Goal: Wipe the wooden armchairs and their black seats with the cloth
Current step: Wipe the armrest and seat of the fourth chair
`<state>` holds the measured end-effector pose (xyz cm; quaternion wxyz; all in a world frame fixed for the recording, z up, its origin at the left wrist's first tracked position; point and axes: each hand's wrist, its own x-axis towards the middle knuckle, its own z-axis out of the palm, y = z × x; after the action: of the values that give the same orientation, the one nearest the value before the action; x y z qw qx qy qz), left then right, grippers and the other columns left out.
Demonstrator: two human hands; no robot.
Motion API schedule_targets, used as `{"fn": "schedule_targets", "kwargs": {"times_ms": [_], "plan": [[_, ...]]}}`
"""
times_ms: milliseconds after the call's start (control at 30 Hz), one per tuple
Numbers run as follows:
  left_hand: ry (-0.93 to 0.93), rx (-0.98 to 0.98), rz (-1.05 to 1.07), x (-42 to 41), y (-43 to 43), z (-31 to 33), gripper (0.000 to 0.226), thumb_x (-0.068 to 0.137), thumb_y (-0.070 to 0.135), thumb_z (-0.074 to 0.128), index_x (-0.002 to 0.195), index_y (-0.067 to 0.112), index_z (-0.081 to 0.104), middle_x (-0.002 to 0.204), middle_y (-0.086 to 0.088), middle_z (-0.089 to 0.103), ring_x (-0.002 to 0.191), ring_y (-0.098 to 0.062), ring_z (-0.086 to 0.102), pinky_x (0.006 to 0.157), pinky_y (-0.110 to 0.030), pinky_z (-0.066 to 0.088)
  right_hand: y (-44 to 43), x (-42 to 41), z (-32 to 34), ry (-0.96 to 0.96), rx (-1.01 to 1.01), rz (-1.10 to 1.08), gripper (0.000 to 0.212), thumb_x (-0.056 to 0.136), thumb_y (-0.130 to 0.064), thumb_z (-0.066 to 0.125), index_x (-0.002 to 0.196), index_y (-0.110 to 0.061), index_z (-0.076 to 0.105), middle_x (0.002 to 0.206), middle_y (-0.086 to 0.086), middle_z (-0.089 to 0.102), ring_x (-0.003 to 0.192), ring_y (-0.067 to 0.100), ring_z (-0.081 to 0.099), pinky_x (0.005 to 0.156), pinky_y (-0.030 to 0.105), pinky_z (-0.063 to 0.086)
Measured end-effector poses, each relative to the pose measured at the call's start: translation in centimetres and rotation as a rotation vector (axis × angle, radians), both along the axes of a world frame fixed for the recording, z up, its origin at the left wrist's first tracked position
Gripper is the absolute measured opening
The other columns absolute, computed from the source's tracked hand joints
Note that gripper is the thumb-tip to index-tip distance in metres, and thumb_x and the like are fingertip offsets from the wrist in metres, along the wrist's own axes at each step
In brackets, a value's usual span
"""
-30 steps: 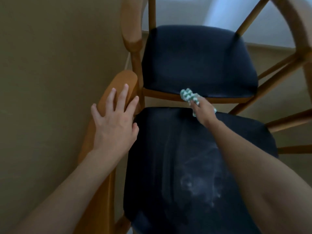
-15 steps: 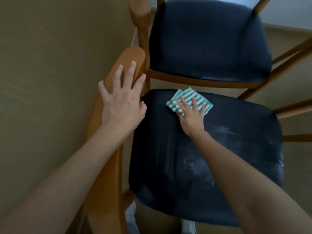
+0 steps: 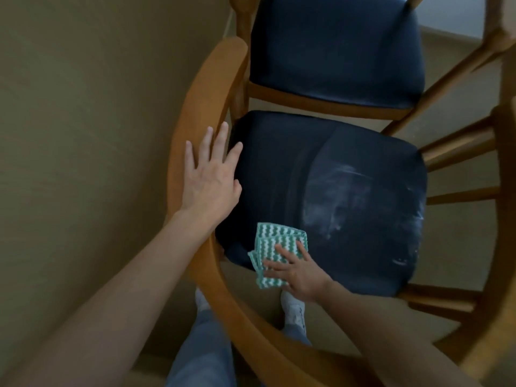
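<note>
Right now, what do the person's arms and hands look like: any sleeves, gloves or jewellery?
The left arm and right arm are bare as far as the view shows, no sleeve edge in sight. The left hand and right hand are ungloved, with no ring, watch or bracelet showing. Blue jeans show below.

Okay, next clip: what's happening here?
A person is wiping the nearer armchair's black seat. The right hand presses a folded green-and-white cloth flat on the seat corner nearest the person, fingers spread. The left hand rests open on the curved wooden armrest. The seat's right half shows whitish smears, so that part looks not yet wiped. A second armchair stands just beyond, with neither hand on it.
</note>
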<state>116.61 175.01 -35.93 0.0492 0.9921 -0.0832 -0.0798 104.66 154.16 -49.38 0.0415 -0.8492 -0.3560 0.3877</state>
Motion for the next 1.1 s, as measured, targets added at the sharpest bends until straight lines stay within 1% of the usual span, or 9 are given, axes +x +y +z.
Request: {"fn": "schedule_targets", "kwargs": {"times_ms": [100,200,367,467,533,667,833,967,1100], "plan": [[0.020,0.004,-0.002,-2.4,-0.3,-0.1,0.064,0.092,0.026,0.051,0.149,0.023,0.022,0.159,-0.007,-0.006,0.146,-0.028,-0.005,0.115,-0.051,0.001,-2.3,-2.3,0.3,0.028,-0.163,0.255,0.050,0.100,-0.033,0.035,0.148,-0.029,0.023,0.156,-0.013,0.015,0.143,0.014,-0.018,0.099,0.050,-0.027],[0.013,0.002,-0.007,-3.8,-0.4,-0.2,0.064,0.092,0.025,0.051,0.148,0.023,0.023,0.159,-0.008,-0.005,0.146,-0.028,-0.005,0.116,-0.050,0.000,-3.7,-2.6,0.7,0.051,-0.177,0.235,0.046,0.100,-0.033,0.036,0.145,-0.026,0.031,0.154,-0.010,0.026,0.145,0.008,-0.007,0.102,0.046,-0.026],[0.001,-0.025,-0.009,-4.0,-0.1,-0.4,0.063,0.091,0.024,0.053,0.147,0.022,0.026,0.159,-0.008,-0.002,0.146,-0.028,-0.003,0.116,-0.048,0.001,-2.1,-0.7,2.4,0.186,0.006,-0.350,0.034,0.101,-0.032,0.036,0.125,-0.019,0.055,0.132,0.003,0.055,0.130,0.012,0.041,0.116,0.037,0.011],[-0.032,-0.043,-0.010,-3.2,0.1,-0.4,0.063,0.089,0.022,0.057,0.146,0.020,0.031,0.159,-0.010,0.004,0.146,-0.029,0.002,0.115,-0.049,0.004,-1.8,2.6,4.1,0.300,0.305,-0.940,0.018,0.100,-0.026,0.042,0.089,-0.022,0.056,0.079,-0.007,0.059,0.075,0.010,0.056,0.072,0.022,0.042],[-0.037,-0.032,-0.017,-2.0,0.1,-0.4,0.064,0.089,0.023,0.056,0.146,0.021,0.029,0.159,-0.010,0.004,0.146,-0.029,0.002,0.116,-0.049,0.004,-1.8,6.4,5.0,0.292,0.544,-1.279,0.019,0.099,-0.018,0.043,0.086,-0.018,0.057,0.076,-0.008,0.057,0.065,0.002,0.054,0.059,0.013,0.043],[-0.027,-0.035,-0.028,1.2,-0.1,-0.6,0.065,0.092,0.026,0.053,0.149,0.023,0.022,0.159,-0.008,-0.001,0.146,-0.027,-0.003,0.116,-0.049,0.002,-3.0,15.9,5.8,0.052,0.838,-1.569,0.018,0.099,-0.011,0.042,0.109,-0.006,0.056,0.092,-0.001,0.061,0.074,0.000,0.061,0.063,0.009,0.050],[-0.082,-0.025,-0.056,5.9,-1.3,-1.4,0.066,0.092,0.027,0.053,0.149,0.022,0.021,0.159,-0.008,0.000,0.146,-0.027,-0.002,0.115,-0.050,0.002,-5.9,25.1,3.4,-0.234,0.801,-1.553,0.023,0.099,-0.028,0.042,0.112,-0.018,0.058,0.107,0.002,0.065,0.100,0.019,0.062,0.092,0.041,0.050],[-0.142,-0.010,-0.102,10.3,-2.5,-1.8,0.066,0.092,0.027,0.052,0.149,0.021,0.020,0.159,-0.009,0.000,0.146,-0.028,-0.001,0.116,-0.048,0.003,-6.4,29.3,0.7,-0.355,0.627,-1.386,0.032,0.099,-0.034,0.039,0.125,-0.023,0.055,0.115,-0.001,0.062,0.109,0.020,0.057,0.095,0.040,0.044],[-0.177,-0.012,-0.079,12.9,-3.0,-2.0,0.065,0.091,0.028,0.053,0.149,0.022,0.022,0.159,-0.009,0.004,0.146,-0.028,0.002,0.115,-0.050,0.006,-5.5,30.9,-2.5,-0.253,0.150,-1.095,0.043,0.099,-0.037,0.035,0.140,-0.027,0.040,0.142,0.006,0.045,0.135,0.028,0.032,0.113,0.053,0.015]]}}
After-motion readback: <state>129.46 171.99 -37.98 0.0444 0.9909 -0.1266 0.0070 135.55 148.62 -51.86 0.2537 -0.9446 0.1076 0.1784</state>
